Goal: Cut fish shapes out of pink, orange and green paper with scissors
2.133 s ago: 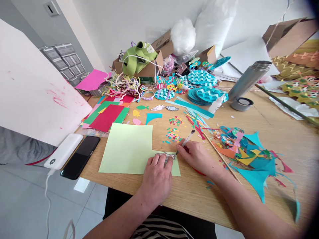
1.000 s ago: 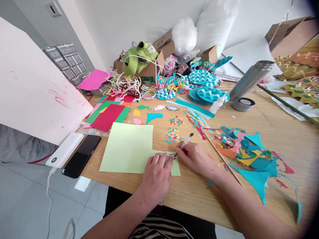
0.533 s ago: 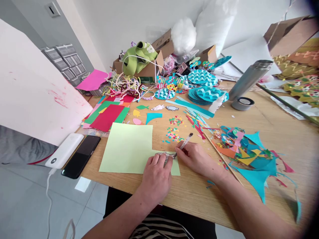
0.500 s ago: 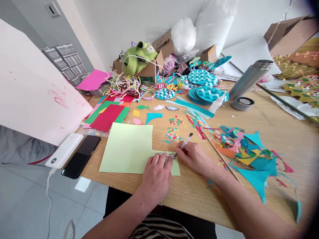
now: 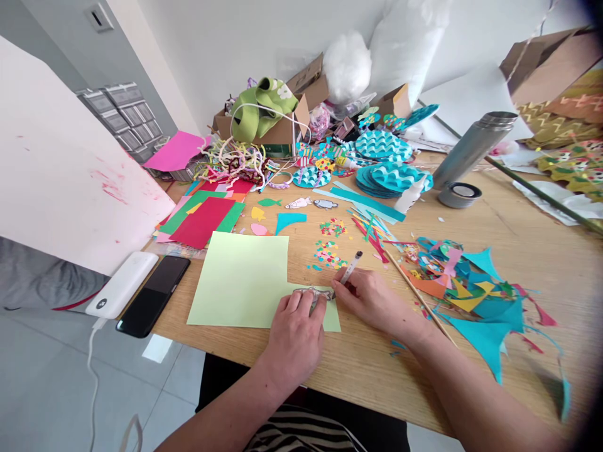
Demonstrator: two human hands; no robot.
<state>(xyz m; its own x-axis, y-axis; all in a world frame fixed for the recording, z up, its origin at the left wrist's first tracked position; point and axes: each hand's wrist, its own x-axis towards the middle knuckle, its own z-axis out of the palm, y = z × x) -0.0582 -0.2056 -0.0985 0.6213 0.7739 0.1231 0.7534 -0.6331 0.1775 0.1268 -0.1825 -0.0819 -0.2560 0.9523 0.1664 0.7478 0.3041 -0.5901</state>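
Note:
A light green paper sheet (image 5: 242,279) lies near the front edge of the wooden table (image 5: 367,364). On its lower right corner sits a small grey fish-shaped cutout (image 5: 316,293). My left hand (image 5: 294,339) presses flat on that cutout with fingers spread. My right hand (image 5: 372,300) grips a thin white pen (image 5: 349,270), whose tip touches the cutout's right end.
A black phone (image 5: 153,295) and white power bank (image 5: 123,284) lie at the left front. Red and green sheets (image 5: 202,220), confetti bits (image 5: 330,251), teal scraps (image 5: 471,295), a wooden stick (image 5: 419,298), a steel flask (image 5: 471,150) and cardboard boxes (image 5: 282,129) crowd the table.
My right hand and pen have shifted slightly along the right end of the fish cutout. My left hand stays pressed in place.

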